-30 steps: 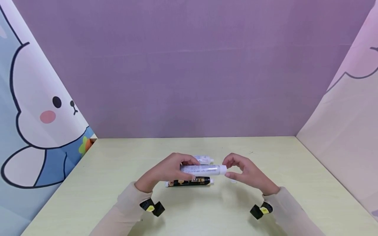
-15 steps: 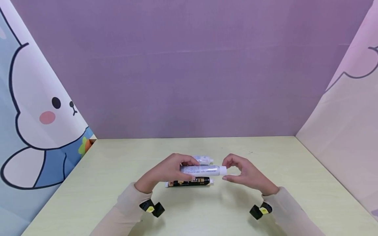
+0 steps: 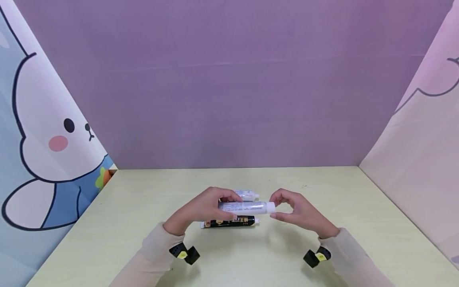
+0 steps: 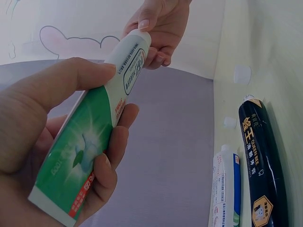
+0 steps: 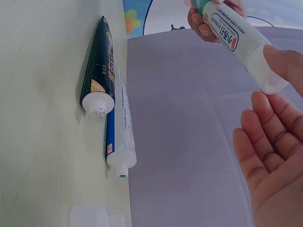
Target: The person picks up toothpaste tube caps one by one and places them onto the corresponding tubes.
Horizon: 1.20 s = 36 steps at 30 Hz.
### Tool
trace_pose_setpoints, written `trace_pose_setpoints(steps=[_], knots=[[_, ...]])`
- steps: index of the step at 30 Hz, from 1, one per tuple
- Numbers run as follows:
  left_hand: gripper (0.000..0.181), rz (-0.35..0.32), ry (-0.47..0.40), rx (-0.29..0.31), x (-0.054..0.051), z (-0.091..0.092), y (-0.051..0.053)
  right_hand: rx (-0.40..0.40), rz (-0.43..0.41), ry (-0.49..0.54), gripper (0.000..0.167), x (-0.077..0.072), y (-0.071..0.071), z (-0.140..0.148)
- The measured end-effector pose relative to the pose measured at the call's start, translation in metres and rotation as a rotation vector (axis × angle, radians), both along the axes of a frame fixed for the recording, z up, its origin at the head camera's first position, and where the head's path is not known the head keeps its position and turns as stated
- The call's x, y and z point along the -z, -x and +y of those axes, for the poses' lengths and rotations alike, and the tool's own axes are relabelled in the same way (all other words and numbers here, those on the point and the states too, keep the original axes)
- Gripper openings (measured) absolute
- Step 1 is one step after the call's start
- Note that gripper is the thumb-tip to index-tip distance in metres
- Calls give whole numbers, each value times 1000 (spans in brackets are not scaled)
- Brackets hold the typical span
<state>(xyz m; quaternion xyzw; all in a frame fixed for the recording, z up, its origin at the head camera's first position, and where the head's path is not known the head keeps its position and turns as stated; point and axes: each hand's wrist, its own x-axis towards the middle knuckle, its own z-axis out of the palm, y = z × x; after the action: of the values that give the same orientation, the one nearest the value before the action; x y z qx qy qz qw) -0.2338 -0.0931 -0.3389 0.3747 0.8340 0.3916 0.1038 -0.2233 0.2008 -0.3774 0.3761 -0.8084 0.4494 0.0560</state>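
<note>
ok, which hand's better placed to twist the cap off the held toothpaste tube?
Right, probably: the right hand is at the white cap, thumb against it, while the left hand grips the toothpaste tube by its body.

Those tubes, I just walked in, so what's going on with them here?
A person holds a green-and-white tube above the table in the left grip, while the right grip pinches the white cap at its end. A black tube and a blue-and-white tube lie uncapped on the table, with two loose caps near them.
</note>
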Motion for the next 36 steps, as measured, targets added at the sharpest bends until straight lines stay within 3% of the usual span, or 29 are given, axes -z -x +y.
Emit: trace_pose_setpoints(steps=[15,24,36], knots=[[33,-1,-3,4,0,0,1,32,-49,-34,15,0,-1,1],[33,14,4,11,1,0,1,-17,-50,-11,4,0,-2,1],[34,-8,8,0,-2,1,-2,-5,-91,-13,11,0,-2,0]])
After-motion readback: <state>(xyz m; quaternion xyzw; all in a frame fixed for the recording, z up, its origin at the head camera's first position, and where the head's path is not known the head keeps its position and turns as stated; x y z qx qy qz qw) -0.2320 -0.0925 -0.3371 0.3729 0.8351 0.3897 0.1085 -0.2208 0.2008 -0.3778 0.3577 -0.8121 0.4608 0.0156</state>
